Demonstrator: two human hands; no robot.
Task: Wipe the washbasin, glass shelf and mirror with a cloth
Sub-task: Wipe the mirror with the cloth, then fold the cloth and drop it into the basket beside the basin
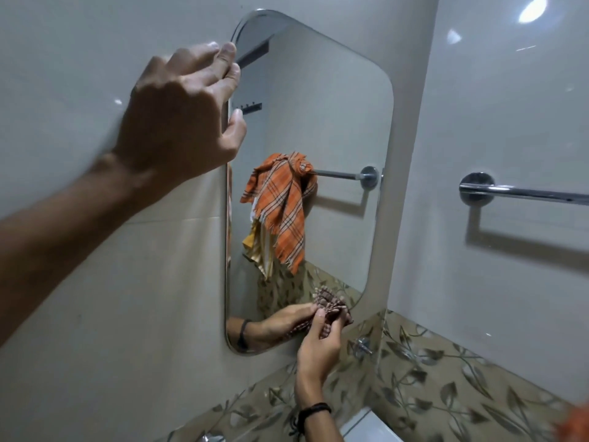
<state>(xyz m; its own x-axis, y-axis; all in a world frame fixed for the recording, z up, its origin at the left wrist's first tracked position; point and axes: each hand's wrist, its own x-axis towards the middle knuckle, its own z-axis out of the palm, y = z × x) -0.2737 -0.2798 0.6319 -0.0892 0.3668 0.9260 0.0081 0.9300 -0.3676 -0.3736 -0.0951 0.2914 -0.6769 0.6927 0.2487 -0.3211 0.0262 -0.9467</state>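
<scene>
from the head view, the left hand [181, 113] is up at the mirror [334, 122], fingers curled round its left edge near the top corner and thumb pressed on the edge lower down, so it grips the glass and steadies it. the right hand [318, 342], a dark wristband [314, 409] on its wrist, pinches a bunched brown checked cloth [342, 314] and holds it against the mirror's lower right corner; hand and cloth are doubled in the reflection just above. the glass also reflects an orange checked towel [280, 202] hung on a rail, and a chrome towel rail [526, 193] is fixed to the tiled wall on the right, well apart from the mirror. a leaf-patterned tile band [446, 378] runs below. a white corner at the bottom edge may be the washbasin, but i cannot tell; the glass shelf is not in view. the step in hand looks like wiping the mirror, with the cloth at the bottom corner. to do it well, i would keep the left grip firm so the panel does not rock on its fixings, spread the cloth flatter under the fingers so more of it meets the glass, and work in overlapping strokes across the whole face, rounded corners and rim included. pressure should be even and light, since hard pushing on one corner could shift the mirror. the patch under the left fingers needs a pass too, as they are likely to leave marks.
</scene>
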